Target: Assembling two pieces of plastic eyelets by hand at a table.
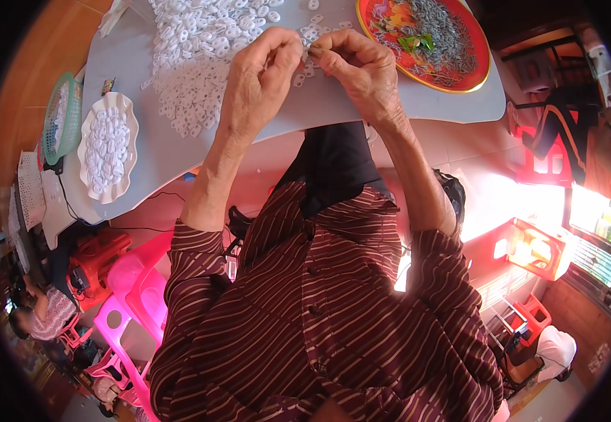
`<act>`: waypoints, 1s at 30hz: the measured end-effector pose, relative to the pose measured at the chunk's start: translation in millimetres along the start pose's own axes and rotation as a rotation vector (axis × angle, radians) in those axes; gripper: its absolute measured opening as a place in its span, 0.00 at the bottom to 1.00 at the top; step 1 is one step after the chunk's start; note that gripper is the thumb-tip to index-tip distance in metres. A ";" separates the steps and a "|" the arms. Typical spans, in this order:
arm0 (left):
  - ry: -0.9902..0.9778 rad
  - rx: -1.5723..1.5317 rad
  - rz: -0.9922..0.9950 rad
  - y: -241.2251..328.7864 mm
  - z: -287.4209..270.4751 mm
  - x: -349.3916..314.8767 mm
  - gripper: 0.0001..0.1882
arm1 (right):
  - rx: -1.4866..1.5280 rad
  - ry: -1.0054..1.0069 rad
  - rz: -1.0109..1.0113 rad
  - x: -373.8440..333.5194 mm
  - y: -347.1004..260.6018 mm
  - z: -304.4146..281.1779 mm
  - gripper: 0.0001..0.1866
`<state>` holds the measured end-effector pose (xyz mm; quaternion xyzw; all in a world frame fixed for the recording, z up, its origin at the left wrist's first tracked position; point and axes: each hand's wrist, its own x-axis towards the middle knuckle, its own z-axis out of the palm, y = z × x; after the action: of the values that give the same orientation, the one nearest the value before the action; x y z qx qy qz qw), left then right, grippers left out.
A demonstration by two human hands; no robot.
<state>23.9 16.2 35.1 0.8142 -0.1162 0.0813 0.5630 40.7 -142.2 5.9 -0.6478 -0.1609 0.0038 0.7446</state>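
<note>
Above the near edge of the grey table (298, 112), my left hand (259, 81) and my right hand (363, 70) meet with curled fingers, thumbs pinched against forefingers. Between the fingertips is something too small to make out. Just beyond and beside my left hand lies a heap of white oval plastic pieces (203, 32) with holes. Nearer me, smaller flat white pieces (191, 98) are spread out. More loose white pieces lie under and behind my fingertips. To the right of my right hand sits a red round tray (480, 67) holding many small grey parts (446, 35) and a green scrap (416, 43).
A white scalloped dish (87, 151) of white pieces stands at the table's left, beside a green basket (72, 116). Pink plastic chairs (136, 281) and red stools (541, 253) stand around. A person (52, 309) sits at the far lower left. A dark cable hangs by the table's left end.
</note>
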 end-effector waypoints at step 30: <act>0.045 -0.001 0.075 -6.9 -1.6 1.5 0.10 | 0.003 -0.010 -0.014 0.3 -0.7 3.3 0.08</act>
<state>27.2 19.8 29.8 0.8070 -0.1340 0.1205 0.5624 40.0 -139.1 7.0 -0.6455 -0.1688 0.0021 0.7449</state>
